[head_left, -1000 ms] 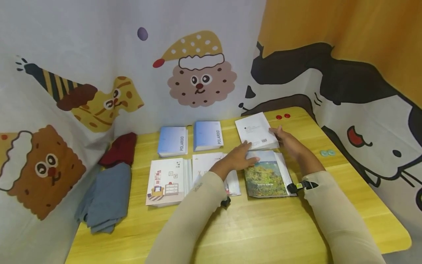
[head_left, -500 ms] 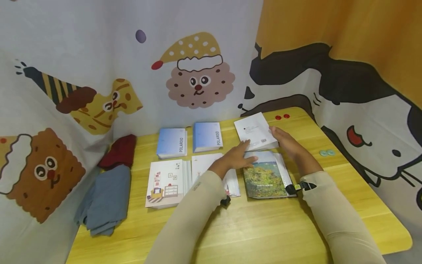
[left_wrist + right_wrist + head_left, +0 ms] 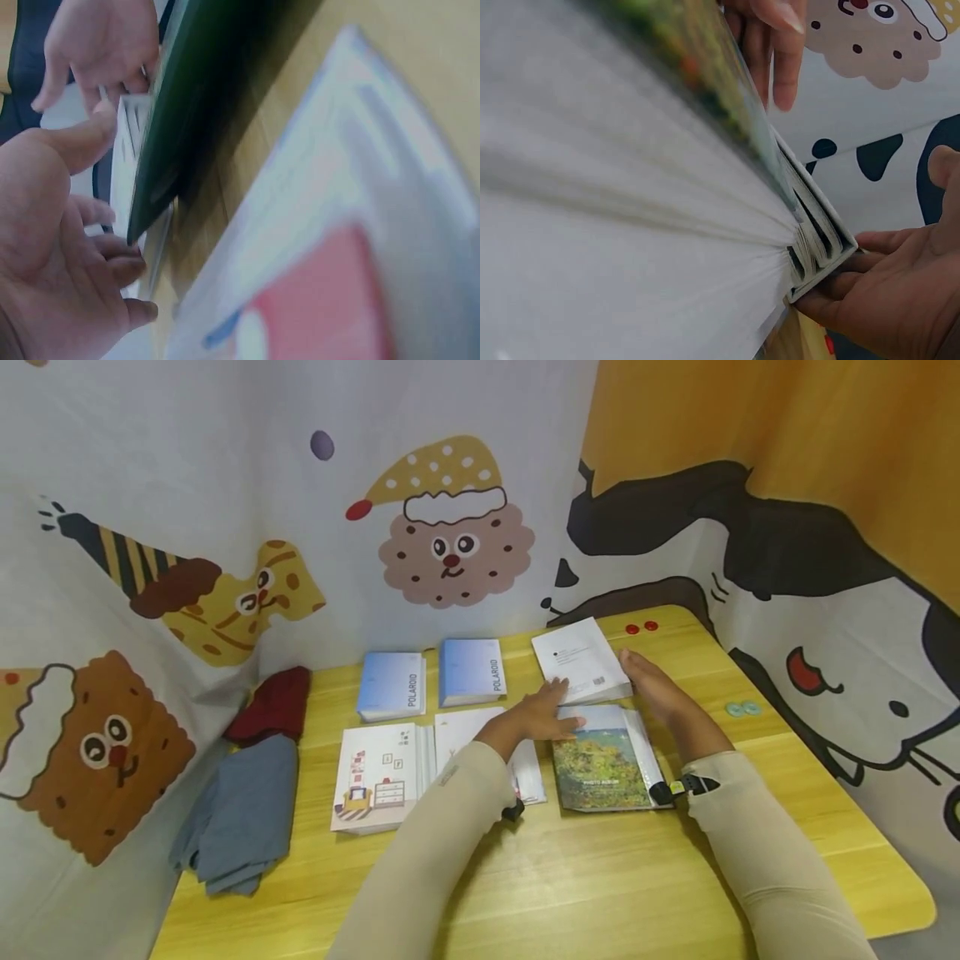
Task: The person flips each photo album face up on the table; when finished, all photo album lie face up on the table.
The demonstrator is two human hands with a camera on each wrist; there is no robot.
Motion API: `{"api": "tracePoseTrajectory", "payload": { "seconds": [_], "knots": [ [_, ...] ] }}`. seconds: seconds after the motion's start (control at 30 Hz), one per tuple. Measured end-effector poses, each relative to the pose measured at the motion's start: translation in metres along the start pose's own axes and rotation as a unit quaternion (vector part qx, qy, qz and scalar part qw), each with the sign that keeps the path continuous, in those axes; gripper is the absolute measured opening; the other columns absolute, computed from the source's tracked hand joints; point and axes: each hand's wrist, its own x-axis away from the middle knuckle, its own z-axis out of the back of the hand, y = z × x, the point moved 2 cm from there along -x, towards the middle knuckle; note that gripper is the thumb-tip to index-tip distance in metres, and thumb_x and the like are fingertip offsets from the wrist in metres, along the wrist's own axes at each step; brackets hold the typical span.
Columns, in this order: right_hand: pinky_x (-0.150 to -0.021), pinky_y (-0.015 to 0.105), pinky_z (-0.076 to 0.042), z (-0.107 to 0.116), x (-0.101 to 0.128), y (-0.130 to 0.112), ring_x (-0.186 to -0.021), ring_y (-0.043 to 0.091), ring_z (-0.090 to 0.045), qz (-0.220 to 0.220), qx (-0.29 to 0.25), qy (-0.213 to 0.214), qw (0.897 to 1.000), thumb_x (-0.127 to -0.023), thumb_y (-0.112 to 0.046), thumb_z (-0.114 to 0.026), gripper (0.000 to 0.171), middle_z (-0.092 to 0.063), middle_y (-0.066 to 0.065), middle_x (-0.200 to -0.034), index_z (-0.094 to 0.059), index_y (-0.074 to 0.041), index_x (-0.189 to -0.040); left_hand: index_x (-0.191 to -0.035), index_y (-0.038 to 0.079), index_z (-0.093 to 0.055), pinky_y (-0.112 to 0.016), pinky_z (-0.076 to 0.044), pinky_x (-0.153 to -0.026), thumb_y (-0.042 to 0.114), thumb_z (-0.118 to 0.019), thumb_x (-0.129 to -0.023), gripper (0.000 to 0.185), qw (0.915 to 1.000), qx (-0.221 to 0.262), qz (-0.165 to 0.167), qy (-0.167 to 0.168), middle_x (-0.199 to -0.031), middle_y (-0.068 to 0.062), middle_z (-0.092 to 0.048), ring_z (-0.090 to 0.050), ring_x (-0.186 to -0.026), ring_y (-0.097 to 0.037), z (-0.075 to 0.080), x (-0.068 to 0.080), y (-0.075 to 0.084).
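Note:
A white-backed album lies at the table's back right, slightly turned. My left hand is at its near left corner, fingers extended and thumb out over the landscape-covered photo album just in front. Along the white album's right edge lies my right hand, fingers fairly straight. In the right wrist view the fingers of the right hand touch the corner of the white album, whose page edges show. The left wrist view has my left hand relaxed beside the albums, with the right hand beyond.
Two blue POLAROID albums stand in the back row. Left of the landscape album are a room-picture album and another white one, partly under my left arm. Grey cloth, dark red cloth, red discs and green discs lie around.
My right fingers have shifted slightly right, off the white album's top to its edge, and straightened. The left hand and the albums have stayed nearly still.

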Motion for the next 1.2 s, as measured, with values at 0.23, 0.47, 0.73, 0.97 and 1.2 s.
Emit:
{"api": "tracePoseTrajectory", "payload": {
  "seconds": [0.23,0.47,0.73,0.97,1.2],
  "knots": [
    [-0.134,0.075,-0.004,0.000,-0.003,0.003,-0.167,0.050,-0.015,-0.029,0.013,-0.007,0.999,-0.116,-0.060,-0.024,0.079,-0.021,0.028,-0.179,-0.007,-0.013,-0.177,-0.178,0.015,-0.005,-0.060,-0.013,-0.139,0.066,-0.057,-0.106,0.101,0.9996,-0.001,0.024,0.012,-0.185,-0.017,0.009,-0.002,-0.172,-0.041,-0.002,0.001,0.011],
    [-0.135,0.074,-0.007,0.003,-0.002,0.003,-0.165,0.046,-0.018,-0.037,0.003,0.003,0.999,-0.116,-0.061,-0.026,0.078,-0.021,0.023,-0.180,-0.009,-0.016,-0.177,-0.178,0.017,-0.007,-0.057,-0.012,-0.140,0.069,-0.058,-0.105,0.103,0.9996,-0.011,0.020,0.014,-0.185,-0.017,0.008,0.000,-0.173,-0.036,0.001,-0.012,0.017],
    [-0.137,0.069,-0.008,0.003,-0.005,-0.003,-0.163,0.045,-0.021,-0.022,-0.038,0.006,0.999,-0.113,-0.067,-0.026,0.083,-0.023,0.024,-0.179,-0.016,-0.013,-0.176,-0.178,0.022,-0.004,-0.064,-0.006,-0.139,0.074,-0.055,-0.104,0.104,0.9987,-0.027,0.041,0.014,-0.185,-0.016,0.009,0.004,-0.172,-0.041,0.007,-0.020,0.019],
    [-0.138,0.066,-0.006,0.002,-0.001,-0.030,-0.172,0.037,-0.012,0.040,-0.032,0.039,0.998,-0.112,-0.069,-0.028,0.087,-0.022,0.017,-0.183,-0.026,-0.008,-0.174,-0.178,0.023,0.002,-0.061,0.000,-0.140,0.069,-0.054,-0.107,0.101,0.9996,-0.009,0.005,0.026,-0.186,-0.011,0.004,0.005,-0.174,-0.034,0.013,-0.016,0.008],
    [-0.138,0.054,-0.020,-0.004,0.005,-0.046,-0.167,0.043,-0.025,0.056,-0.103,0.056,0.992,-0.114,-0.062,-0.034,0.086,-0.019,0.019,-0.183,-0.024,-0.001,-0.173,-0.175,0.036,0.011,-0.065,-0.009,-0.139,0.070,-0.056,-0.105,0.102,0.9981,0.059,-0.010,0.013,-0.187,-0.006,0.002,0.001,-0.173,-0.037,0.008,-0.019,-0.003]
  ]
}}
